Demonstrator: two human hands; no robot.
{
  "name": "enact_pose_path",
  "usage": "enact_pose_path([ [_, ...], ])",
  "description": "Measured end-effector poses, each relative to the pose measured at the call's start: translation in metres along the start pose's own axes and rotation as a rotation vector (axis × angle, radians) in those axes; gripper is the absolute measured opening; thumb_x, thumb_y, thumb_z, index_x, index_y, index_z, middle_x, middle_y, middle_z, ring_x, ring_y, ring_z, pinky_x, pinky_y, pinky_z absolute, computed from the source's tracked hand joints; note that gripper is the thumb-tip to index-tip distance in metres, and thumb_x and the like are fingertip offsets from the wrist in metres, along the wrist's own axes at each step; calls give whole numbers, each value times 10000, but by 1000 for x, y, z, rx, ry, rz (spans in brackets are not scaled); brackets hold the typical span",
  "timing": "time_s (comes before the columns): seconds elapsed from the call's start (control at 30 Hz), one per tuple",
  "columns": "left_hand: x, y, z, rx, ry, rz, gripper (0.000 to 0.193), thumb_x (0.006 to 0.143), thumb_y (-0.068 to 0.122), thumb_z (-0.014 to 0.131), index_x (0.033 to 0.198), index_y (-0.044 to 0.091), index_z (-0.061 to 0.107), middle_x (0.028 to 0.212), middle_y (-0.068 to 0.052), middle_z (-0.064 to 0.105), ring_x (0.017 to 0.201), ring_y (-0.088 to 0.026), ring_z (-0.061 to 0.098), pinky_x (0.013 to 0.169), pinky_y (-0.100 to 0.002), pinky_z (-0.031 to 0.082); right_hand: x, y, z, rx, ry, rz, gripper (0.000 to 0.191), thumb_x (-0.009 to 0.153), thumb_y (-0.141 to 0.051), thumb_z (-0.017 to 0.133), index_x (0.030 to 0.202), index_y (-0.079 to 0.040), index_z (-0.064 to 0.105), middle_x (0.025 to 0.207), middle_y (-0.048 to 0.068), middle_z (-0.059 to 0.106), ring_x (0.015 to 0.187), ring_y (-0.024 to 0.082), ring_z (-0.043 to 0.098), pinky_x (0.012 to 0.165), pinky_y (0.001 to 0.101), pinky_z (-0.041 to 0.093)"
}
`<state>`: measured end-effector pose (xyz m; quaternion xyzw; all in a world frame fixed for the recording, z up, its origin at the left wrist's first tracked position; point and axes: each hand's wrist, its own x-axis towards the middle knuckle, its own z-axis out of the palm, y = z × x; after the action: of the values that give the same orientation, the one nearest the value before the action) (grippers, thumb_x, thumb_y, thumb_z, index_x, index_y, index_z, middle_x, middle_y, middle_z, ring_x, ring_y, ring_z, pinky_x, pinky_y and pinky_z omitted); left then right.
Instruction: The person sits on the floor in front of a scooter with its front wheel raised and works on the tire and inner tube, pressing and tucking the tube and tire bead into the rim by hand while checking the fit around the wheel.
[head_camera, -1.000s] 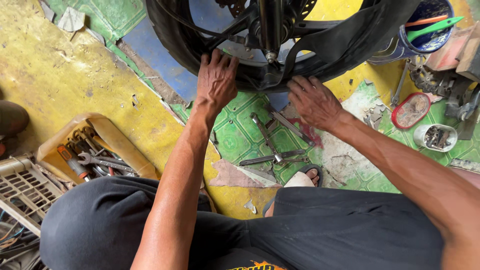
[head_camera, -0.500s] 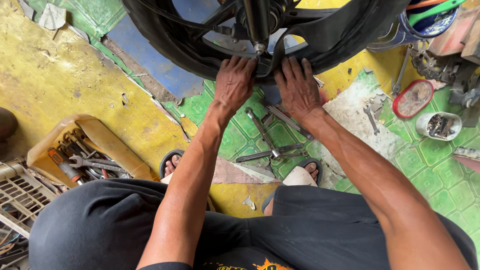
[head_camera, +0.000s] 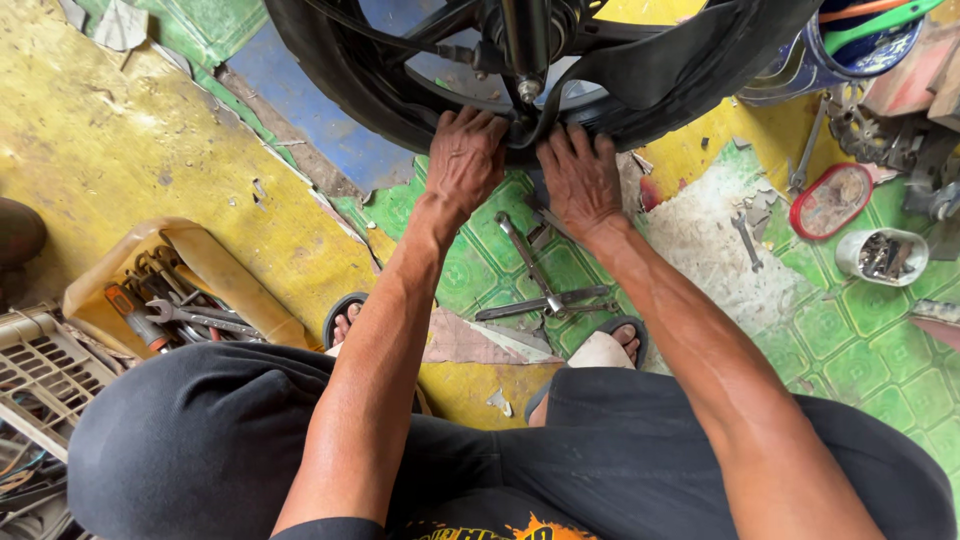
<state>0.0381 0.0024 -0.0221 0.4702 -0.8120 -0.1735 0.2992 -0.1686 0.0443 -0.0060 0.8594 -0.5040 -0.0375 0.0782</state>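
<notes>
Tyre (head_camera: 400, 110) stands on the floor just in front of the person, at the top of the view. Left hand (head_camera: 465, 160) and right hand (head_camera: 580, 180) lie side by side on its bottom edge, fingers spread and curled over the rubber. Wrenches (head_camera: 535, 275) lie on the floor below the hands.

A motorcycle repair workshop, worked at floor level. A wheel (head_camera: 420, 90) stands at 12 o'clock on the worn, painted floor (head_camera: 120, 170). Wrenches (head_camera: 545, 290) lie loose at centre, a tray (head_camera: 215, 265) of tools sits at 9 o'clock, and a tub (head_camera: 885, 255) of bolts at 3 o'clock.
</notes>
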Motion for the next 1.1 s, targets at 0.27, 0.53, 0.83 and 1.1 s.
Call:
enact_pose_path([
  [0.27, -2, 2, -10, 40, -92, 12, 147, 896, 148, 646, 1009, 65, 689, 968, -96, 733, 1056, -309, 600, 885, -449, 431, 13, -4, 8, 129, 107, -2, 278, 818, -116, 616, 1078, -59, 694, 1036, 107, 619, 1068, 298, 547, 924, 509, 378],
  [0.53, 9, 17, -5, 39, -186, 21, 265, 824, 69, 612, 1044, 133, 744, 970, -68, 767, 1064, -294, 597, 888, -494, 392, -3, 7, 14, 151, 299, -57, 197, 842, -91, 624, 1022, -57, 696, 969, 99, 612, 1046, 294, 566, 945, 477, 360],
  [0.83, 28, 19, 19, 122, -515, -73, 124, 759, 142, 678, 836, 89, 759, 927, -140, 736, 1049, -308, 644, 903, -455, 453, -2, 13, 1, 317, 301, -58, 74, 847, -87, 635, 906, -44, 650, 903, 112, 574, 962, 312, 561, 862, 470, 356],
  [1.1, 37, 17, 30, 166, -624, -176, 179, 848, 229, 632, 860, 94, 749, 906, -152, 735, 919, -308, 687, 872, -453, 470, -5, 17, -9, 298, 270, -98, 77, 805, -46, 641, 874, -44, 607, 878, 130, 556, 938, 325, 559, 878, 474, 374],
])
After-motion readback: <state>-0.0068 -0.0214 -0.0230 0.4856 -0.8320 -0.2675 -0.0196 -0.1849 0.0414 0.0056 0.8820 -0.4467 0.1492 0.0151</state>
